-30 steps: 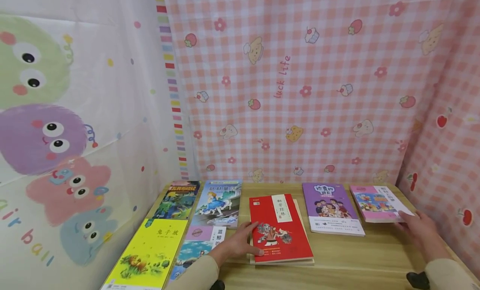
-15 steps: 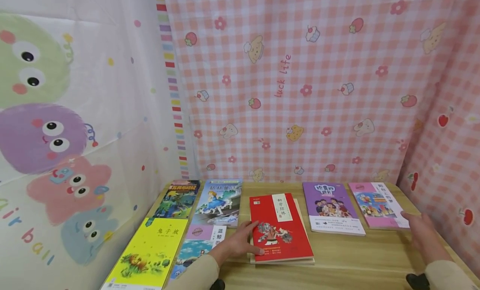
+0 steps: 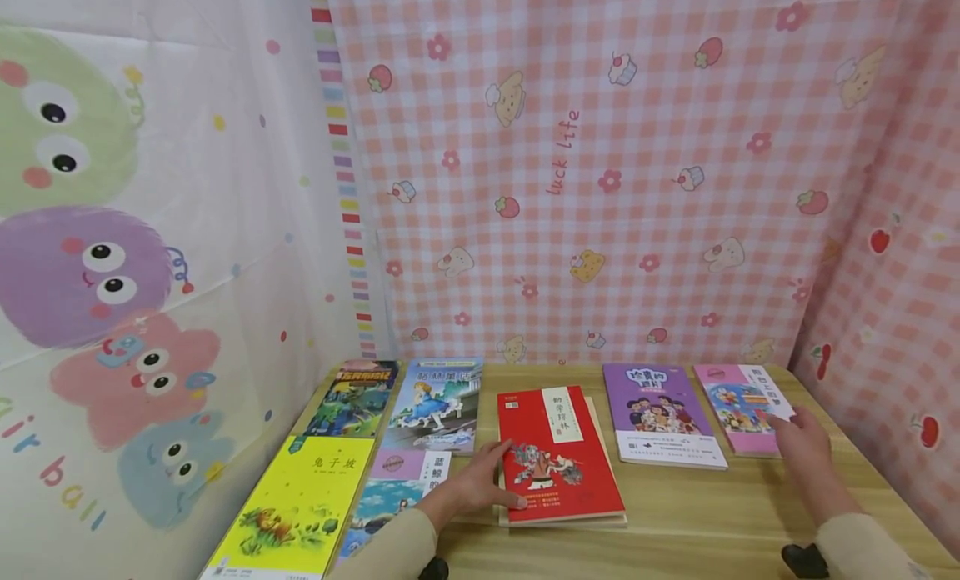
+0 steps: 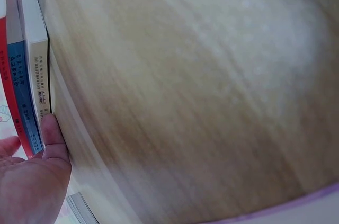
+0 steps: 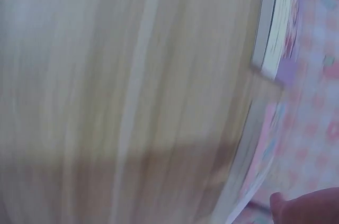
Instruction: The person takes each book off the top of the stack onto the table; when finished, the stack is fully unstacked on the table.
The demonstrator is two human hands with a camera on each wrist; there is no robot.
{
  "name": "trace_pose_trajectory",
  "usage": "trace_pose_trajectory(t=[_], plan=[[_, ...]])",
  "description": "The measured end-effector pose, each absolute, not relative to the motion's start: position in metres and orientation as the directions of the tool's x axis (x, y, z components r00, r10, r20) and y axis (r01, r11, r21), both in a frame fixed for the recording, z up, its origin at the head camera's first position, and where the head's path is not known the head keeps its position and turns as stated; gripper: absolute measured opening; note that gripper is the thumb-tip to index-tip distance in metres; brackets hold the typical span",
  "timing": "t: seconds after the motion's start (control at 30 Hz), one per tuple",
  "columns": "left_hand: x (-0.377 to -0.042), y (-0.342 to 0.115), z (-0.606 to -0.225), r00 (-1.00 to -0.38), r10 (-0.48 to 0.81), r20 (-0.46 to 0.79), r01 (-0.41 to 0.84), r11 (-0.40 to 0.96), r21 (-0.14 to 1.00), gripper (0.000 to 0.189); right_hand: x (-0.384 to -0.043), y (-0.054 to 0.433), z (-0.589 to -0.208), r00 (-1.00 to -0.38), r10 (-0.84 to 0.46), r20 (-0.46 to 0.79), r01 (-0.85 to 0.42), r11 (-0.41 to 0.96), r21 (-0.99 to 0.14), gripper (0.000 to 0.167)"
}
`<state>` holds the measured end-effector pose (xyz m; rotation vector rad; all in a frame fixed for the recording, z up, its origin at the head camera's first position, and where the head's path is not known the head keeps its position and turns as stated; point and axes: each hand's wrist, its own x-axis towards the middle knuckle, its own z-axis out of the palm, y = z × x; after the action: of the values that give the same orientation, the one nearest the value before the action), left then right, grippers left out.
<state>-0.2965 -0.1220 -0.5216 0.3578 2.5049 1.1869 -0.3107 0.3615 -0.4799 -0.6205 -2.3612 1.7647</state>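
In the head view, my left hand [image 3: 480, 482] holds the left side of a small book stack, its thumb at the near corner of the red book [image 3: 562, 455] on top. Spines of a blue book [image 4: 22, 91] and a beige book [image 4: 41, 70] show beneath in the left wrist view. My right hand [image 3: 806, 451] touches the near right corner of a pink-and-white book [image 3: 738, 409] lying flat at the back right; its other fingers are hidden. In the right wrist view, only the right thumb [image 5: 304, 208] shows, extended beside that book.
A purple book [image 3: 663, 409] lies left of the pink one. At the left lie a yellow book [image 3: 292, 505], a dark green book [image 3: 352, 401], a blue-and-white book [image 3: 435, 405] and a pale blue-pink book [image 3: 390, 497]. Patterned curtains surround the wooden table [image 3: 697, 530].
The pink-and-white book's near edge has come down onto the table. My right hand has moved slightly away from it, then left over its near right corner. My left hand stays put.
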Motion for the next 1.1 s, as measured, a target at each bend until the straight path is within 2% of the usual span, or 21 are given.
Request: trace_pose_trajectory(t=[0.23, 0.43, 0.63, 0.9, 1.1], plan=[[-0.296, -0.123, -0.522, -0.913, 0.357, -0.195, 0.064, 0.600, 0.797, 0.109, -0.317, 0.308, -0.478, -0.948, 0.299, -0.106, 0.173, 0.208, -0.963, 0.064], [-0.294, -0.122, -0.520, -0.917, 0.353, -0.182, 0.053, 0.564, 0.824, 0.108, -0.314, 0.260, -0.478, -0.987, 0.137, -0.080, 0.108, 0.218, -0.970, 0.060], [-0.293, -0.123, -0.520, -0.918, 0.355, -0.179, 0.054, 0.557, 0.829, 0.108, -0.303, 0.216, -0.487, -0.997, 0.024, -0.071, 0.074, 0.179, -0.981, 0.056], [-0.292, -0.122, -0.520, -0.918, 0.360, -0.167, 0.064, 0.548, 0.834, 0.106, -0.288, 0.181, -0.504, -0.997, -0.027, -0.073, 0.068, 0.153, -0.986, 0.051], [-0.291, -0.123, -0.517, -0.919, 0.355, -0.169, 0.059, 0.549, 0.834, 0.103, -0.280, 0.170, -0.510, -0.992, -0.029, -0.121, 0.113, 0.200, -0.973, 0.050]])
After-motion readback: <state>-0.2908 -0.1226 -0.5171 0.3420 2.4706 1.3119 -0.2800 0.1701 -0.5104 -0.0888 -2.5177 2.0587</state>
